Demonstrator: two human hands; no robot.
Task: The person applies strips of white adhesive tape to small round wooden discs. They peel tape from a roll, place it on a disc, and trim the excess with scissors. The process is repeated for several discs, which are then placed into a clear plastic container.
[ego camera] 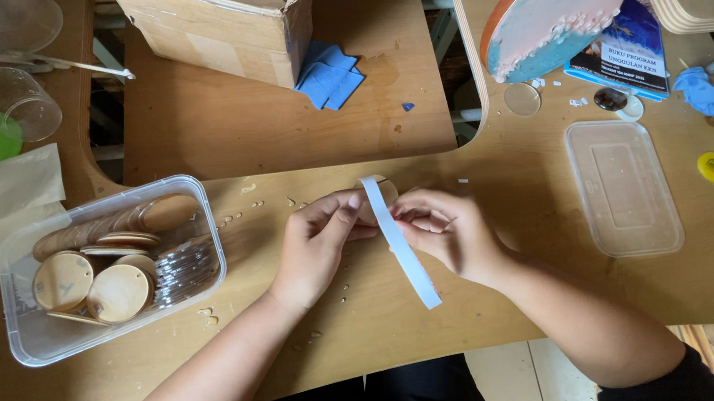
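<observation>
Both my hands meet at the middle of the wooden table (474,303). My left hand (317,244) and my right hand (449,231) pinch a small round wooden disc (386,192) between their fingertips. A white strip of tape or backing paper (402,249) runs from the disc down between my hands, its loose end hanging toward me. The disc is mostly hidden by my fingers.
A clear plastic tub (36,345) with several round wooden discs stands at the left. A clear lid (623,186) lies at the right, near a yellow cap (713,166). A cardboard box (219,25), blue cloths (328,75) and a round painted board (553,7) sit farther back.
</observation>
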